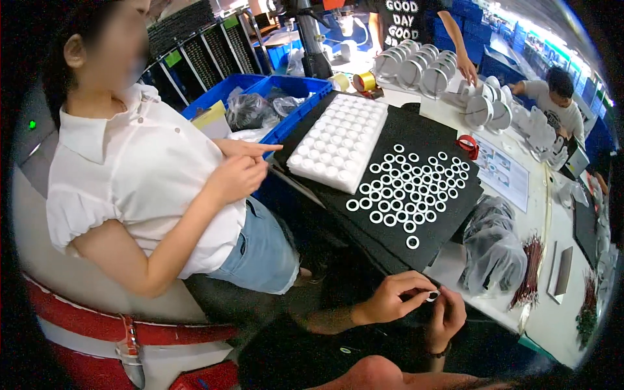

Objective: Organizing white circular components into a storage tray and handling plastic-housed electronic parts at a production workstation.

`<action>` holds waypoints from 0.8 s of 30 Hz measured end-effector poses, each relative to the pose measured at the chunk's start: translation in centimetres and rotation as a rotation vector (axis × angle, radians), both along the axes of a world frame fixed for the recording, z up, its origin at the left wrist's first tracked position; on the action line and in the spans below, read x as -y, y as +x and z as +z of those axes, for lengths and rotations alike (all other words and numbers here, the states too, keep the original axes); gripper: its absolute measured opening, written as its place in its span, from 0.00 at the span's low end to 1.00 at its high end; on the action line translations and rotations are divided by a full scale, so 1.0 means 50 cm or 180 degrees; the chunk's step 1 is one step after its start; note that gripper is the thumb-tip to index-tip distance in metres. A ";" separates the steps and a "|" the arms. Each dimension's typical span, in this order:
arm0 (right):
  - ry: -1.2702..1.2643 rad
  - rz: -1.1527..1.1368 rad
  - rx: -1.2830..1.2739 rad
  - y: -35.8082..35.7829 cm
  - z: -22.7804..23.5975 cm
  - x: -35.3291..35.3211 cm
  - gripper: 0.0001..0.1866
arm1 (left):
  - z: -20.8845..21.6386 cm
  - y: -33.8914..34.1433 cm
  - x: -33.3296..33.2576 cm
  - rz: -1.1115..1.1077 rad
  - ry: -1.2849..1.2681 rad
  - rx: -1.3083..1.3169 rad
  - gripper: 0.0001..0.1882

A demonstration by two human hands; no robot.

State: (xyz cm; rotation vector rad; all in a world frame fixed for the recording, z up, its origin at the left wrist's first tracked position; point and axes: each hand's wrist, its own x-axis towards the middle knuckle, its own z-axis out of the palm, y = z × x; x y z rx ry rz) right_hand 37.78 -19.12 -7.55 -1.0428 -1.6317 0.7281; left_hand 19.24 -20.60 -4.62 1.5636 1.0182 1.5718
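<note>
My left hand (395, 298) and my right hand (448, 316) meet just off the near edge of the table. Between their fingertips they pinch one small white ring (431, 296) with a black spot on it; its finer detail is too small to make out. Beyond them, several white rings (412, 242) with dark centres lie spread over a black foam mat (429, 130). A white tray (357, 184) of round white parts in rows sits on the mat's far left.
A person in a white shirt (146, 143) stands close on the left, beside blue bins (305, 104). Red tape (468, 147), a printed sheet (500, 169), a plastic bag (494, 253) and a wire bundle (528, 273) lie to the right. White round housings (432, 79) and other workers are farther back.
</note>
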 end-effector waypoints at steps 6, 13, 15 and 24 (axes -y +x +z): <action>0.0211 0.0176 0.0055 0.006 0.020 0.007 0.10 | 0.005 -0.002 0.006 -0.0022 0.0297 -0.0249 0.07; -0.0952 0.0272 -0.0778 0.064 -0.032 0.014 0.09 | 0.021 0.000 0.018 -0.0360 -0.0278 0.0139 0.10; -0.1006 0.0125 -0.0709 0.068 -0.052 0.007 0.10 | 0.015 0.004 0.014 -0.0359 -0.0120 0.0030 0.10; 0.0907 0.0160 0.0720 0.018 0.019 0.011 0.15 | 0.008 0.017 0.014 -0.0075 0.0399 -0.0335 0.14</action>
